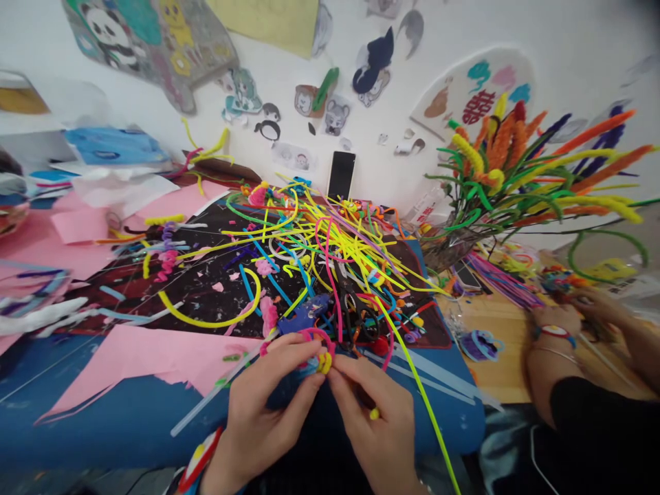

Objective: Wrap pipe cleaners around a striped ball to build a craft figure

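My left hand (pixel 268 402) and my right hand (pixel 379 419) meet low in the middle of the head view, fingers pinched together. Between the fingertips sits a small pipe-cleaner piece (pixel 322 354): a pink loop with a yellow coil and a bit of blue. Both hands are closed on it. A small yellow ring or bead (pixel 374 413) shows on my right hand. Just beyond the hands lie black-handled scissors (pixel 355 313) and a blue glue gun (pixel 309 313).
A heap of coloured pipe cleaners (pixel 320 240) covers the black mat (pixel 206 289). Pink paper (pixel 155 357) lies on the blue tabletop. A vase of pipe-cleaner flowers (pixel 495 179) stands at right. Another person's hands (pixel 562 316) work at the far right. A phone (pixel 342 174) leans on the wall.
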Demonstrator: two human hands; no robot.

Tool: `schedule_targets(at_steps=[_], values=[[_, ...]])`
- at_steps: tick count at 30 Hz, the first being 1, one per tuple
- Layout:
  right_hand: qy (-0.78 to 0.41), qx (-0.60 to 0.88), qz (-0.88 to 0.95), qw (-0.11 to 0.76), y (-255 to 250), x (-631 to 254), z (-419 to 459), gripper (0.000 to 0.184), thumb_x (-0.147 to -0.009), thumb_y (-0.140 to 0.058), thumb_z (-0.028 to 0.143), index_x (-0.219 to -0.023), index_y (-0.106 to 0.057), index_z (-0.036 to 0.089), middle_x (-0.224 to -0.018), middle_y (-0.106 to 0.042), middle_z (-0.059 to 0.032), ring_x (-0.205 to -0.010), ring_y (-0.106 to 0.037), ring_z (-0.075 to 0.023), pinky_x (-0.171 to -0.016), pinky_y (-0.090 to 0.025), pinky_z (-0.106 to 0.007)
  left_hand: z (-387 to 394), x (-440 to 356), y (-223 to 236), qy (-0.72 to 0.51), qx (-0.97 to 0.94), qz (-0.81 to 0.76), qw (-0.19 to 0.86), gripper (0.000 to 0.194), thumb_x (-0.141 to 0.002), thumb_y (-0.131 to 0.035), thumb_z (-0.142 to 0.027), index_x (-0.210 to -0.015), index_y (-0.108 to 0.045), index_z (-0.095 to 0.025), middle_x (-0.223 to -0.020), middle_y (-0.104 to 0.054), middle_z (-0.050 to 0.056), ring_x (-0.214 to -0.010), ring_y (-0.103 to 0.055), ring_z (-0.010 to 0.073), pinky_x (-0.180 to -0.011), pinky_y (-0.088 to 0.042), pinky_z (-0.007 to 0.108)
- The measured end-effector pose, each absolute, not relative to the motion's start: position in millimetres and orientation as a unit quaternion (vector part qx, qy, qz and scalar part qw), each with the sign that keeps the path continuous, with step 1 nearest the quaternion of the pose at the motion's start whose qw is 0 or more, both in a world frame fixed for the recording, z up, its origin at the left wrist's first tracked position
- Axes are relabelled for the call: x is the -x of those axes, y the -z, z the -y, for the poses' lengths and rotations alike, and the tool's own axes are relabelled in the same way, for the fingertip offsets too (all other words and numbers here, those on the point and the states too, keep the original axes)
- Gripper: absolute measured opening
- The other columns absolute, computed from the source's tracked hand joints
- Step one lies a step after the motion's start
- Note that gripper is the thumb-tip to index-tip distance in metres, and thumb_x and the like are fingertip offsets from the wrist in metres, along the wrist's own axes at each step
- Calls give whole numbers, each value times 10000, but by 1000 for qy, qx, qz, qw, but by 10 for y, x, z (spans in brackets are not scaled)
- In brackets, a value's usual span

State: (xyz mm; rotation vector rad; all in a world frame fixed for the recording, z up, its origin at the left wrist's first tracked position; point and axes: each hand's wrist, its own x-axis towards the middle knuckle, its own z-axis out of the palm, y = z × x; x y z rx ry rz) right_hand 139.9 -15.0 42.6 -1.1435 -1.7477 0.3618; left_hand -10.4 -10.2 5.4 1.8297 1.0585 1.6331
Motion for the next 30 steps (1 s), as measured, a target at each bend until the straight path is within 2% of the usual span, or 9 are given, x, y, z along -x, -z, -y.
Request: schedule_targets(at_steps=[4, 9, 13, 17, 20, 25, 30], values=[[-120, 441, 765, 454, -459, -1411, 177, 245, -920, -523, 49, -1010, -726, 154, -748, -708, -50, -610, -658, -142, -528, -507, -218, 114, 89, -53, -595, -659, -391, 244, 637, -873, -660, -41, -1410, -521, -356, -1242, -734, -37, -1126, -684, 139, -1067, -485, 257], [-87, 436, 785, 431, -454, -1402, 212, 265, -930, -526, 51, -1098, -717, 124, -775, -702, -74, -647, -679, -158, -575, -546, -239, 95, 88, -123, -597, -632, -415, 268, 423, -873, -665, -60, -1189, -679, -342, -1106, -777, -49, -1038, -708, 138, -1019, -516, 266], [-36, 421, 800, 426, -422, -1381, 242, 253, -933, -551, 50, -1132, -705, 71, -673, -669, -53, -542, -615, -141, -485, -491, -240, 98, 71, -84, -616, -598, -437, 267, 380, -865, -676, -69, -1138, -702, -332, -1056, -784, -37, -1028, -705, 158, -1030, -512, 316], [-4, 414, 809, 417, -421, -1358, 255, 229, -951, -539, 77, -1092, -714, 35, -576, -622, -35, -464, -549, -136, -421, -429, -259, 127, 77, -50, -627, -579, -443, 274, 366, -862, -682, -77, -1119, -708, -338, -1030, -783, -41, -1020, -704, 155, -1034, -506, 317], [-15, 416, 803, 427, -435, -1355, 249, 242, -965, -513, 95, -1083, -722, 66, -567, -618, -29, -462, -555, -135, -418, -432, -256, 145, 92, -79, -618, -579, -440, 300, 395, -881, -665, -81, -1168, -689, -351, -1066, -782, -41, -1014, -715, 153, -1008, -525, 306], [-69, 427, 769, 471, -472, -1367, 219, 223, -951, -550, 110, -1086, -715, 173, -694, -724, -33, -521, -618, -130, -483, -496, -240, 133, 112, -183, -587, -614, -405, 338, 410, -954, -578, -112, -1283, -631, -352, -1169, -768, -19, -1064, -722, 153, -958, -559, 265], [-138, 439, 741, 489, -546, -1395, 177, 79, -895, -667, 151, -897, -739, 185, -691, -747, -3, -510, -630, -113, -494, -528, -199, 99, 146, -238, -545, -647, -409, 343, 342, -972, -559, -144, -1250, -654, -320, -1142, -780, -14, -1020, -739, 124, -892, -563, 176]])
